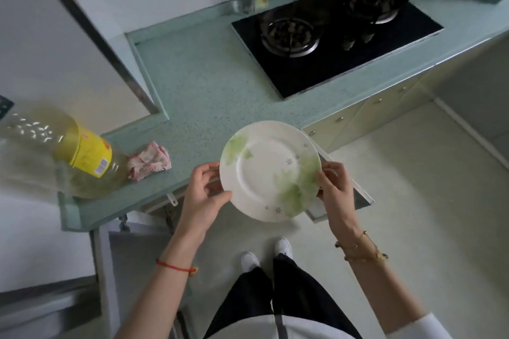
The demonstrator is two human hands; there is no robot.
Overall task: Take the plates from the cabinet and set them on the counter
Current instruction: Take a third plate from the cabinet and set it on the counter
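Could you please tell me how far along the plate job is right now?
Done: nothing yet; the counter holds only an oil bottle, a cloth and the stove. In hand: one plate, gripped at its rim by the left hand and right hand, near the counter's front edge. Left: setting it down; whether more plates wait cannot be seen.

To my left a big oil jug (91,157) (yellow label) stands just beside a crumpled checked cloth (148,161); ahead, a black two-burner hob (330,69).

One plate (270,170), one oil bottle (68,154), one cloth (148,164), two burners (290,36).
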